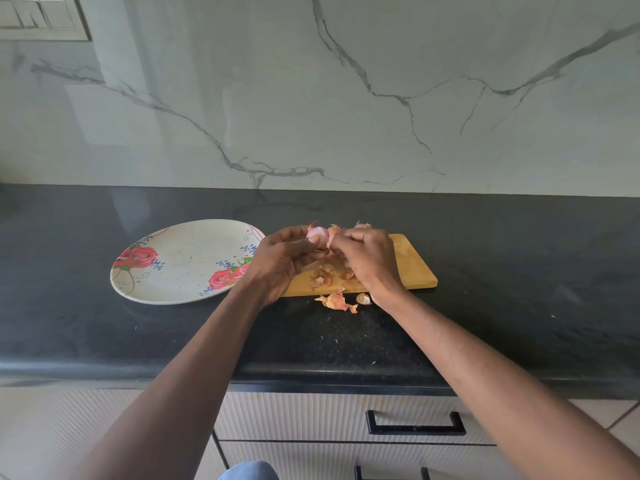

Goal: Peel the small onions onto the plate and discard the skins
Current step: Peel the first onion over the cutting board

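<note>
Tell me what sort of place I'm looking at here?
Most likely a home kitchen: a dark stone countertop against a marble-look backsplash, drawer fronts with black handles below, and a wooden cutting board beside a floral plate, where both hands peel a small onion.

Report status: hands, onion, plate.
Left hand holds the onion; right hand fingers pinch its skin. Plate holds no onions. Loose skins on cutting board and counter. Nothing blocking.

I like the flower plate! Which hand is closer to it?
Left. The left hand sits by the plate rim's right edge, holding the onion. The right hand is farther right, over the cutting board.
</note>
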